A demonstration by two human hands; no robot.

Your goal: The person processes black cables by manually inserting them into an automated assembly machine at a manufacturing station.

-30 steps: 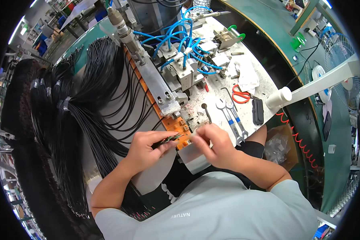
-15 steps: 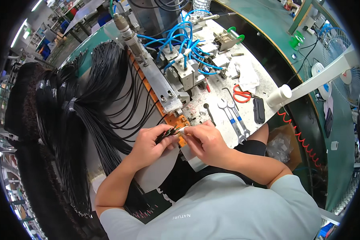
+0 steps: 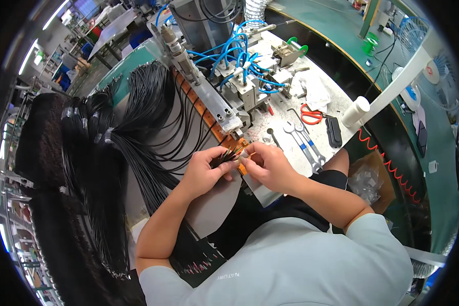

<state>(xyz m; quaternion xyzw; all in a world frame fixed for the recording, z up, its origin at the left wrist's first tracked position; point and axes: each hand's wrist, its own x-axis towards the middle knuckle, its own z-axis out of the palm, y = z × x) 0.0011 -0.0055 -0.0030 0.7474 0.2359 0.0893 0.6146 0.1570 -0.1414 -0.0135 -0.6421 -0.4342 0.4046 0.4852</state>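
My left hand [image 3: 207,171] is closed around the ends of several black cables, whose thin coloured wire ends [image 3: 233,152] stick out between thumb and fingers. Close beside it, my right hand [image 3: 271,167] pinches with thumb and forefinger at those wire tips. A small whitish bit shows at its fingertips, too small to name. Both hands are just in front of the orange rail [image 3: 205,116], below the end of a long metal bar [image 3: 209,97]. Single black cables run from the rail toward the large bundle of black cables [image 3: 144,173] on the left.
Behind the hands stands a machine with blue air hoses [image 3: 227,51]. On the white tabletop to the right lie two wrenches [image 3: 304,148], red-handled scissors [image 3: 311,114], a black case [image 3: 333,132] and a white cloth [image 3: 317,94]. A white lamp arm [image 3: 392,81] crosses the right side.
The view has shifted, so the bench and hands sit a little further right and higher. The left hand still grips the cables; the right fingers have curled a little more at the wire tips.
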